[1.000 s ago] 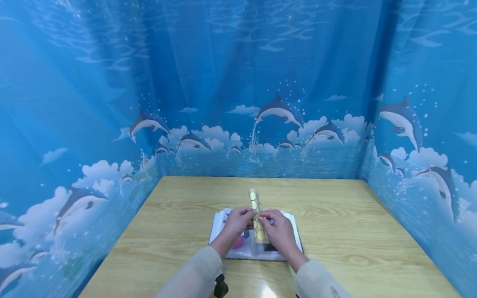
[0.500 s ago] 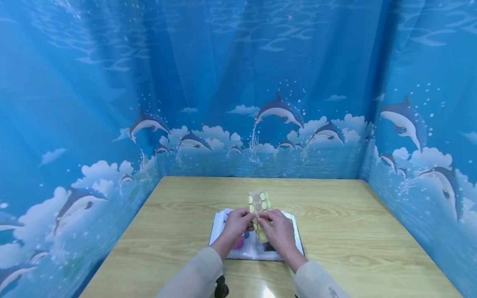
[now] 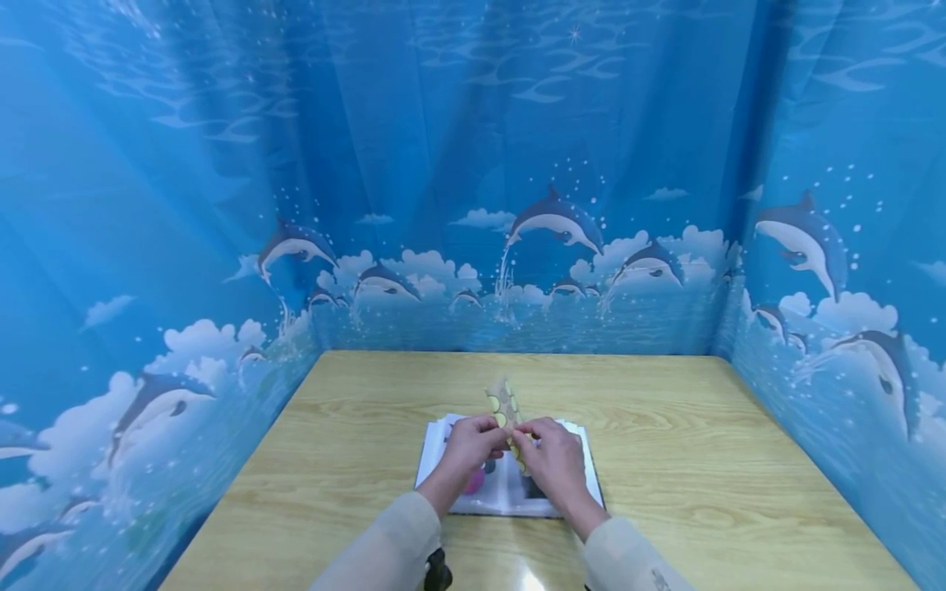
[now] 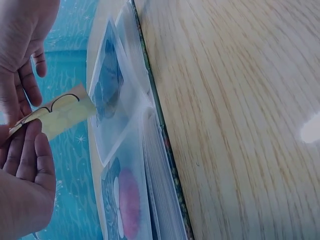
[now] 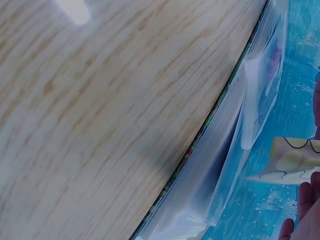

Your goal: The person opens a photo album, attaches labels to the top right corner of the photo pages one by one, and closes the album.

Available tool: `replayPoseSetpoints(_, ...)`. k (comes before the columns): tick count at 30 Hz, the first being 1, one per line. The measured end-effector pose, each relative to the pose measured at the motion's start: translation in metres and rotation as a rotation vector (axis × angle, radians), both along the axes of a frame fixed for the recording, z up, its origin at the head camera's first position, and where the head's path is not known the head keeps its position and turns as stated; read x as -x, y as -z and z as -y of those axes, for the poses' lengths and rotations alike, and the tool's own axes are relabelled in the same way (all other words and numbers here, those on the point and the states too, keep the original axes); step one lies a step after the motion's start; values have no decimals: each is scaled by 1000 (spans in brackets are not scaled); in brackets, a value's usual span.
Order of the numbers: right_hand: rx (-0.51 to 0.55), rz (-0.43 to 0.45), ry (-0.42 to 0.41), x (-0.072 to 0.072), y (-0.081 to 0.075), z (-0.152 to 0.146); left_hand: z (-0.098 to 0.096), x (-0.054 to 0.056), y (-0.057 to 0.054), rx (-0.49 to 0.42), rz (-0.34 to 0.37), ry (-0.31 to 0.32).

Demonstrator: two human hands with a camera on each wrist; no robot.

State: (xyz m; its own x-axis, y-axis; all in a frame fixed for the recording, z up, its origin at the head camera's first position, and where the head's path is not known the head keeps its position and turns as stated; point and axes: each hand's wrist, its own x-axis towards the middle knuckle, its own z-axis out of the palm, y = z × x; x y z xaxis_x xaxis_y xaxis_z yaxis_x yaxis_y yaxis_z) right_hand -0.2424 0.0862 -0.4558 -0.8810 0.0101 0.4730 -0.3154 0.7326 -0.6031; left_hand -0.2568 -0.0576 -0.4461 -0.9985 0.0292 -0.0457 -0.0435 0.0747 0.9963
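A narrow sheet of round yellow stickers is held up over an open photo album. My left hand pinches it by its left side, and my right hand pinches it close by, fingertips almost meeting. Seen from the head, the sheet is bent and leans left at its top. The left wrist view shows its lower end sticking out past the fingers, with dark curved outlines on it. In the right wrist view the sheet's end looks curled. The fingertips partly hide its middle.
The album's clear pocket pages stand slightly raised, with a pink picture in one. Under it lies a wood-grain table. A blue dolphin-print curtain encloses the back and sides.
The sticker sheet turned from nearly edge-on to broad face showing, then bent narrow again with its top tipped left. Both hands stay over the album, the right fingertips shifting slightly along the sheet.
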Motion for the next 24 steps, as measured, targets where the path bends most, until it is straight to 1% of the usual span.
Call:
replayPoseSetpoints(4,36,72,-9,1,-2,0,1,0,2,28,-23,27)
replayPoseSetpoints(6,45,84,-19,1,-2,0,2,-1,2,41,-30,37)
replayPoseSetpoints(10,38,55,-40,2,-1,1,3,-2,1,57,-48,48)
replayPoseSetpoints(14,27,29,-34,1,-1,0,3,-3,1,67,-61,54)
replayPoseSetpoints(19,37,50,-12,1,-3,-2,3,-3,-1,78,-43,46)
replayPoseSetpoints(24,75,75,2,2,-4,-5,4,-2,-3,66,-14,12)
